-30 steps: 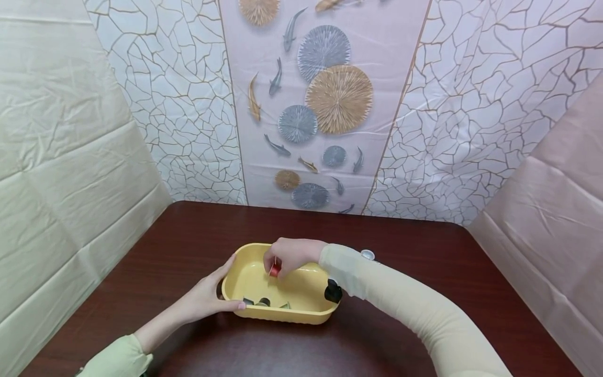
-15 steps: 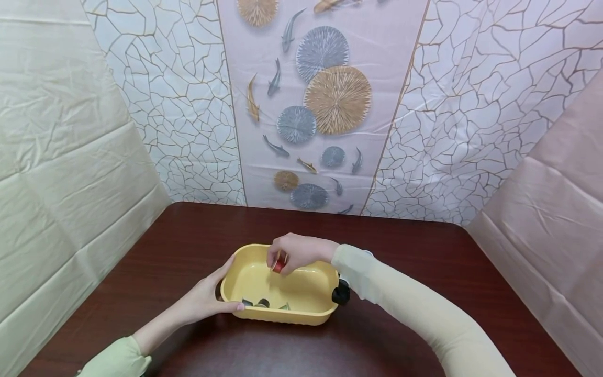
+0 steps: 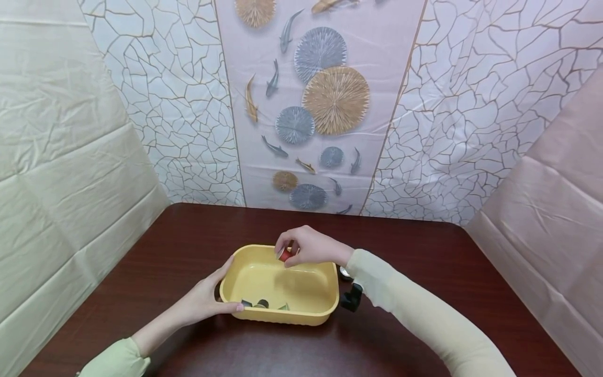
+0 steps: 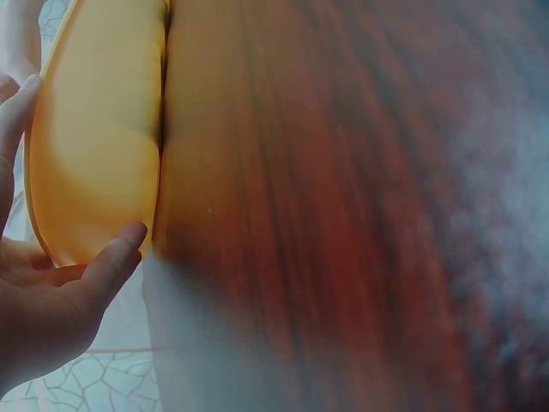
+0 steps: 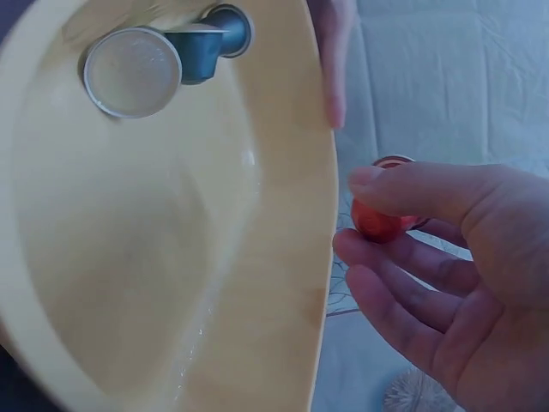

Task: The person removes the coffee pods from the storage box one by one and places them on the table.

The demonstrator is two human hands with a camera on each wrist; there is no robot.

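My right hand [image 3: 308,247] pinches a small red capsule [image 3: 285,255] above the far rim of the yellow basin [image 3: 301,318]. In the right wrist view, thumb and fingers of the right hand [image 5: 463,266] hold the red capsule [image 5: 377,219] beside the basin's wall [image 5: 292,206]. My left hand [image 3: 207,298] grips the basin's left end, thumb on the near rim, fingers along the far side. Several capsules lie in the basin near its front wall, among them a dark one [image 3: 263,303]; a teal one [image 5: 196,53] shows in the right wrist view.
Just right of the basin, a black object [image 3: 351,298] sits by the right sleeve, with a round silvery-topped item [image 3: 345,273] behind it. The dark red table [image 3: 400,335] ends at a patterned cloth backdrop [image 3: 424,173], with pale cloth at both sides.
My right hand has moved up and to the right from inside the basin toward its far rim, carrying the red capsule. The left hand has stayed on the basin.
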